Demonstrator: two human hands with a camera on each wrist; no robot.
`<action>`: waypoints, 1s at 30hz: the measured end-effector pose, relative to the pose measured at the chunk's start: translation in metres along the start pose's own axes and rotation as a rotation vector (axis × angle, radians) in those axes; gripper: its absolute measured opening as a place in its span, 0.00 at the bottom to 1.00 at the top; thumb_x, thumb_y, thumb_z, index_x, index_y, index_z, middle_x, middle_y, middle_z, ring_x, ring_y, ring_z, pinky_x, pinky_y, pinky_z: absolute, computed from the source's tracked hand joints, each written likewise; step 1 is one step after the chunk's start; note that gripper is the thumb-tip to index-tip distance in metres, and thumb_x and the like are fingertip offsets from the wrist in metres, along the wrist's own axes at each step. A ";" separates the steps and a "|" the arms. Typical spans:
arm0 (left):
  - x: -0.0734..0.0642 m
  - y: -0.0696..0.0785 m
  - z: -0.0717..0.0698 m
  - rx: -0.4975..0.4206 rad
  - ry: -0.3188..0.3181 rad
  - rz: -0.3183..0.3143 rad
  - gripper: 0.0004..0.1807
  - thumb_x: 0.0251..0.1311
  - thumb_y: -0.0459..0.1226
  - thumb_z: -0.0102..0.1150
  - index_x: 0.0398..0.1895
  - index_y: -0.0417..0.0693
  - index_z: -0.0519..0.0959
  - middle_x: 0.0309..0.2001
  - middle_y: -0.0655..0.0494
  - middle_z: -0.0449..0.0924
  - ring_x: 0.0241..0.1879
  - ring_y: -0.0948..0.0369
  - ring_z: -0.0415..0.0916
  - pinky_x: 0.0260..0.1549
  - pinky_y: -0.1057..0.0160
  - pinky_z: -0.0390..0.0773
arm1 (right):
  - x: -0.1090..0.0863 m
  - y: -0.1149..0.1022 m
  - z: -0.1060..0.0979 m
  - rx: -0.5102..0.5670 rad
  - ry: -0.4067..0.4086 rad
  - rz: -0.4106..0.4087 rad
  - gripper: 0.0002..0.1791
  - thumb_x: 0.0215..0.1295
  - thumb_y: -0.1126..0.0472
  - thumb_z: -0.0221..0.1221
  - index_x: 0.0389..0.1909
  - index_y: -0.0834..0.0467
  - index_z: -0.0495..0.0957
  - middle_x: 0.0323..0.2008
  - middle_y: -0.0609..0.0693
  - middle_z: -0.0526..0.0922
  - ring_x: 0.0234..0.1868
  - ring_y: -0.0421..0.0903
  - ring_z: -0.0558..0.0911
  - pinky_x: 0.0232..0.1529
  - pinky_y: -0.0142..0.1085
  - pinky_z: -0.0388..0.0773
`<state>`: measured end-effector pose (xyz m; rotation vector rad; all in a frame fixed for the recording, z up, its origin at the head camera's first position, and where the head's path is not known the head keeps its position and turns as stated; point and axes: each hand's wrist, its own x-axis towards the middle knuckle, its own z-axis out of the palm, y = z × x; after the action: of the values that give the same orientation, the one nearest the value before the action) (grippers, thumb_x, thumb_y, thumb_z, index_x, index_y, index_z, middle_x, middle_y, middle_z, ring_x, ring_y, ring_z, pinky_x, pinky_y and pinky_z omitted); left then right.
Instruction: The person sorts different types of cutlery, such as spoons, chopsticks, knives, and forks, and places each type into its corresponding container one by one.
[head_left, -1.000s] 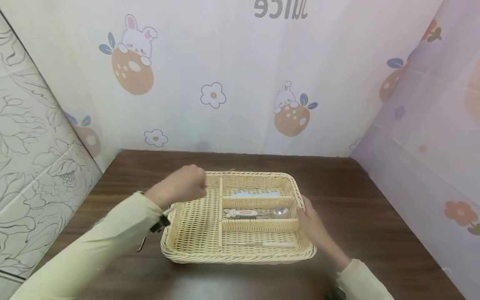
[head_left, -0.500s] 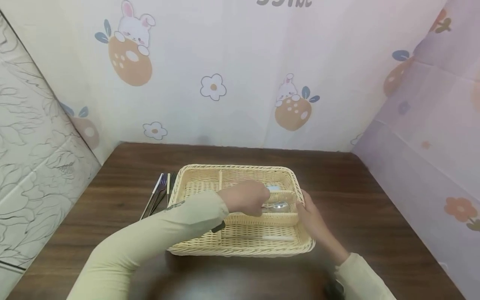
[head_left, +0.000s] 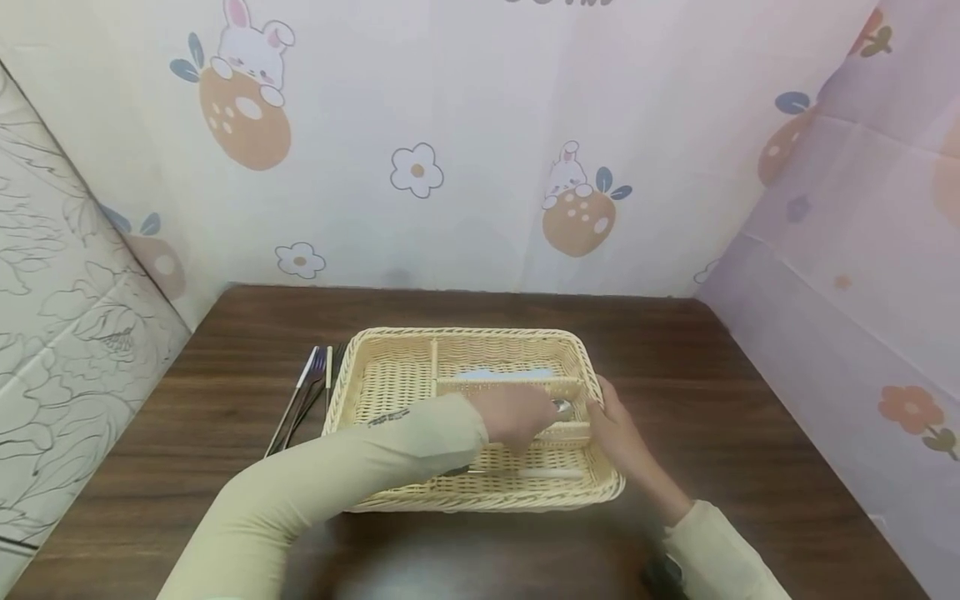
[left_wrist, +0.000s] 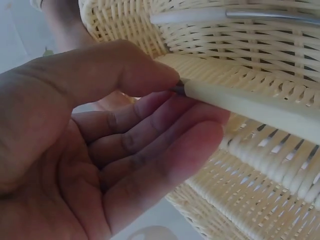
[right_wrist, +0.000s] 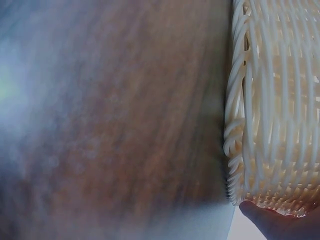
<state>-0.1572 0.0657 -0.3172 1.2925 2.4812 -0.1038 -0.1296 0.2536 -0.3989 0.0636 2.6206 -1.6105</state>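
Note:
My left hand (head_left: 516, 414) is over the divided wicker basket (head_left: 465, 502), at its middle right compartment. In the left wrist view, thumb and fingers pinch a cream-handled utensil (left_wrist: 250, 109) at the neck, where dark metal meets the handle; its working end is hidden. A spoon bowl (head_left: 562, 408) shows just beyond the hand. My right hand (head_left: 618, 429) holds the basket's right end, thumb at the rim. A white-handled utensil (head_left: 551, 473) with a thin metal shaft lies in the front compartment, and a light blue item (head_left: 506, 374) in the back one.
Several pieces of cutlery (head_left: 300, 400), a purple fork among them, lie on the dark wooden table (head_left: 750, 467) left of the basket. A patterned cloth (head_left: 480, 217) hangs behind the table, with patterned panels at both sides.
My left hand has moved from the basket's left end rightward to the middle compartment, then slightly further right and lower. The right hand stays on the basket's right end.

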 end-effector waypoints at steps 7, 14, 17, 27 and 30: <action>0.004 0.003 0.005 0.081 -0.013 0.010 0.15 0.45 0.35 0.74 0.34 0.50 0.77 0.28 0.62 0.73 0.28 0.65 0.69 0.27 0.72 0.71 | 0.002 -0.001 0.001 -0.002 0.012 -0.003 0.29 0.76 0.60 0.35 0.73 0.59 0.42 0.66 0.69 0.58 0.54 0.63 0.74 0.54 0.52 0.71; 0.007 0.012 0.013 0.194 0.029 0.061 0.04 0.57 0.33 0.62 0.33 0.53 0.81 0.27 0.63 0.76 0.26 0.66 0.69 0.26 0.72 0.72 | 0.002 -0.003 0.000 0.021 0.007 0.008 0.28 0.76 0.60 0.36 0.73 0.59 0.42 0.63 0.71 0.61 0.45 0.59 0.79 0.42 0.46 0.80; 0.008 0.015 0.015 0.224 0.050 0.060 0.04 0.60 0.35 0.59 0.34 0.54 0.81 0.30 0.63 0.78 0.27 0.67 0.70 0.27 0.73 0.72 | 0.002 -0.003 0.000 0.041 0.000 0.012 0.29 0.76 0.60 0.35 0.73 0.59 0.41 0.64 0.71 0.60 0.45 0.59 0.79 0.40 0.45 0.80; 0.015 0.023 0.023 0.273 0.023 0.069 0.06 0.63 0.37 0.55 0.34 0.55 0.81 0.33 0.63 0.81 0.26 0.68 0.72 0.27 0.74 0.74 | 0.001 -0.003 0.001 -0.004 -0.007 -0.035 0.29 0.76 0.61 0.35 0.73 0.63 0.40 0.67 0.71 0.56 0.62 0.64 0.65 0.61 0.54 0.61; 0.015 0.024 0.027 0.326 0.020 0.088 0.07 0.65 0.38 0.52 0.35 0.56 0.81 0.34 0.65 0.81 0.29 0.69 0.74 0.30 0.75 0.75 | 0.001 -0.003 0.001 -0.009 -0.002 -0.042 0.29 0.76 0.61 0.35 0.73 0.63 0.41 0.66 0.70 0.58 0.63 0.63 0.64 0.63 0.54 0.58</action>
<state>-0.1389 0.0853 -0.3452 1.5334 2.4918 -0.4935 -0.1304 0.2516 -0.3968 0.0064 2.6455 -1.6101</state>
